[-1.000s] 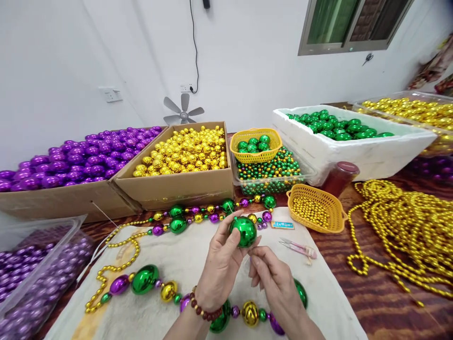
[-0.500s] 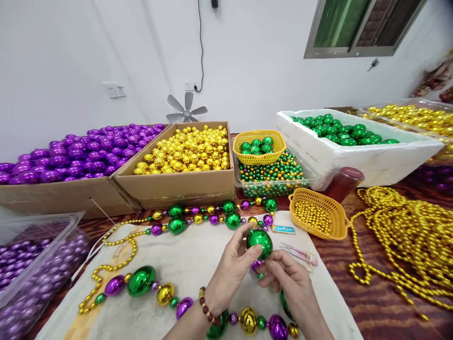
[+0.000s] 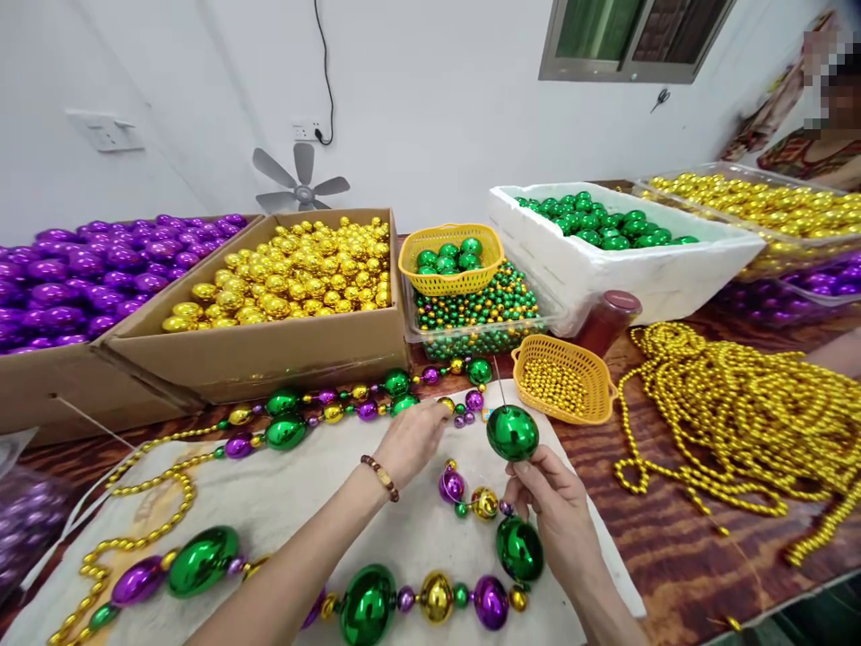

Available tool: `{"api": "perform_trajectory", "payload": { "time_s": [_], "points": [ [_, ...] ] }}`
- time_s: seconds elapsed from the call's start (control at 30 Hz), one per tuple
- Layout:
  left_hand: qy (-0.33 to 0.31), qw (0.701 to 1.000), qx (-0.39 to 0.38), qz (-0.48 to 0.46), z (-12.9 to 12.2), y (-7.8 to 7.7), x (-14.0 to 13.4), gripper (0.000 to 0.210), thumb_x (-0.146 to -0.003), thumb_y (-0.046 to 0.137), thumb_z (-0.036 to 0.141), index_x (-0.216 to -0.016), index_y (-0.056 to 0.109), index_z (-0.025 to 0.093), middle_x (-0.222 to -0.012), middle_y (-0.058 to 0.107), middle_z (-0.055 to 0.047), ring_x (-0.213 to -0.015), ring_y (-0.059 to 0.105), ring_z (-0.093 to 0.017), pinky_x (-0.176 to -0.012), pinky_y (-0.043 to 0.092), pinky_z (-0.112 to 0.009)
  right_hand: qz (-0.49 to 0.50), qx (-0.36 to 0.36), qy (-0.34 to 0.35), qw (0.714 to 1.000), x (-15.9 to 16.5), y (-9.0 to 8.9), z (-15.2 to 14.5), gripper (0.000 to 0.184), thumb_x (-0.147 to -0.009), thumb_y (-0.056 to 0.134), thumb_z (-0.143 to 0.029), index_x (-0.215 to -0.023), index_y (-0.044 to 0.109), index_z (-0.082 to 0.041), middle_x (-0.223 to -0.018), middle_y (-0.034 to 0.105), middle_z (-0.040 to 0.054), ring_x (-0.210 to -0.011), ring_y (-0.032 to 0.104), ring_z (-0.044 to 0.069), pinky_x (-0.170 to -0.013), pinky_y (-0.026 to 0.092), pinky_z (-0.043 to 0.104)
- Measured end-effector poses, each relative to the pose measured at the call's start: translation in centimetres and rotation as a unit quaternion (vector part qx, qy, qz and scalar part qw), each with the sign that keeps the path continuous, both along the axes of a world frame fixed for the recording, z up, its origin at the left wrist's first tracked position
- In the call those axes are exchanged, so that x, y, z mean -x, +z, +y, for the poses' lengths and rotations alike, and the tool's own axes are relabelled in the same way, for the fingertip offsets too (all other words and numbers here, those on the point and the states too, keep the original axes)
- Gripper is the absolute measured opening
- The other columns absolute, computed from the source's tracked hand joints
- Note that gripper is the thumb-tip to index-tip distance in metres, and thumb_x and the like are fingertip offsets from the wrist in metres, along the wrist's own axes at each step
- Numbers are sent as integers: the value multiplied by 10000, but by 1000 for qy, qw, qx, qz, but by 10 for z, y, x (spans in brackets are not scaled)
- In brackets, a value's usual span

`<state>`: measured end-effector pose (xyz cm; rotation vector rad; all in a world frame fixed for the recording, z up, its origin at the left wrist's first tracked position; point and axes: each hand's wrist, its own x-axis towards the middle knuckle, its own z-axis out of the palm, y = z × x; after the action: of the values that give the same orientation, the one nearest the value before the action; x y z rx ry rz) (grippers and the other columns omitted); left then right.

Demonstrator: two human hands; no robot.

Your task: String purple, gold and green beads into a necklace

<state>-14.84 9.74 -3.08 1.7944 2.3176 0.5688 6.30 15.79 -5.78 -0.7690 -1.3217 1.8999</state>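
Observation:
My right hand (image 3: 552,498) pinches a large shiny green ball (image 3: 512,433), and a thin needle (image 3: 499,381) stands up from its top. Below that hand, a strand with another green ball (image 3: 519,547), a gold bead (image 3: 484,503) and a purple bead (image 3: 451,484) lies on the white cloth (image 3: 296,484). My left hand (image 3: 412,441) is stretched forward, fingers bunched, at a gold bead (image 3: 445,406) beside small purple beads (image 3: 464,420). What its fingertips grip is hidden. A finished-looking bead strand (image 3: 285,432) runs behind it.
Along the back stand a carton of purple balls (image 3: 81,278), a carton of gold balls (image 3: 289,278) and a foam box (image 3: 646,278) of green balls. A yellow basket (image 3: 592,404), a red-lidded jar (image 3: 609,323) and piled gold bead chains (image 3: 726,422) are at right. Another person (image 3: 827,152) is far right.
My left hand has let go of the green ball and moved forward-left to the beads. My right hand now holds the ball alone, with the needle showing. The view has shifted right.

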Motion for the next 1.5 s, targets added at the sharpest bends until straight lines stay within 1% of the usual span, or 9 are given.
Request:
{"api": "perform_trajectory", "payload": {
  "time_s": [0.17, 0.4, 0.63, 0.7, 0.77, 0.83, 0.93, 1.17, 1.5],
  "points": [
    [-25, 998, 53, 35, 20, -17, -14, 203, -902, 480, 202, -1005, 654, 214, -941, 690, -90, -856, 661, -244, -762, 467, -349, -6, -3, -5, 1000, -5, -6, 2, 189, -915, 611, -349, -820, 588, -188, -581, 598, -25, -523, 486, 103, -485, 361, 195],
    [14, 998, 58, 20, 31, -28, -20, 192, -894, 463, 166, -1002, 622, 164, -872, 696, -140, -845, 673, -299, -767, 468, -427, -33, -21, 19, 999, -4, -9, -6, 236, -916, 600, -383, -785, 569, -189, -580, 589, -28, -501, 470, 97, -473, 350, 198],
    [72, 985, -25, -153, 0, -2, -16, 161, -932, 469, 314, -976, 563, 191, -889, 699, -87, -795, 690, -223, -689, 511, -325, -41, -71, 64, 995, 5, 7, -10, 221, -918, 587, -389, -819, 594, -191, -631, 572, -31, -565, 528, 107, -522, 386, 196],
    [110, 919, -105, -365, -19, 12, -10, 184, -938, 476, 352, -981, 551, 190, -939, 697, -82, -766, 691, -181, -656, 524, -284, -49, -85, 89, 991, 7, 12, -12, 231, -914, 589, -387, -803, 597, -185, -636, 563, -31, -560, 531, 104, -527, 391, 197],
    [138, 765, -200, -597, -38, 25, -5, 176, -912, 552, 338, -991, 575, 183, -981, 689, -75, -800, 685, -158, -699, 535, -271, -55, -94, 113, 988, 9, 15, -16, 232, -911, 591, -377, -789, 595, -179, -646, 563, -28, -556, 530, 104, -526, 396, 199],
    [139, 629, -262, -719, -56, 34, -2, 167, -887, 610, 291, -1004, 618, 172, -983, 683, -60, -844, 674, -149, -780, 537, -280, -58, -97, 135, 984, 11, 17, -23, 230, -912, 585, -368, -786, 592, -176, -652, 561, -26, -552, 526, 104, -526, 404, 203],
    [137, 538, -302, -775, -72, 41, -3, 164, -886, 621, 236, -1021, 661, 151, -958, 688, -56, -874, 669, -158, -851, 539, -314, -64, -112, 161, 979, 13, 19, -32, 237, -916, 567, -363, -776, 586, -173, -649, 537, -28, -544, 517, 105, -522, 415, 207],
    [179, 463, -342, -798, -80, 42, -1, 103, -875, 633, 179, -944, 691, 129, -904, 704, -53, -811, 682, -144, -835, 571, -321, -93, -163, 182, 965, 18, 21, -40, 226, -918, 540, -336, -769, 584, -172, -650, 529, -25, -544, 533, 110, -513, 424, 205],
    [193, 487, -343, -780, -83, 39, 3, 138, -841, 680, 226, -959, 688, 154, -882, 711, -45, -799, 694, -151, -832, 578, -320, -116, -171, 170, 963, 21, 23, -45, 234, -912, 537, -350, -776, 602, -172, -642, 529, -20, -526, 542, 119, -493, 436, 214]
  ]
}}
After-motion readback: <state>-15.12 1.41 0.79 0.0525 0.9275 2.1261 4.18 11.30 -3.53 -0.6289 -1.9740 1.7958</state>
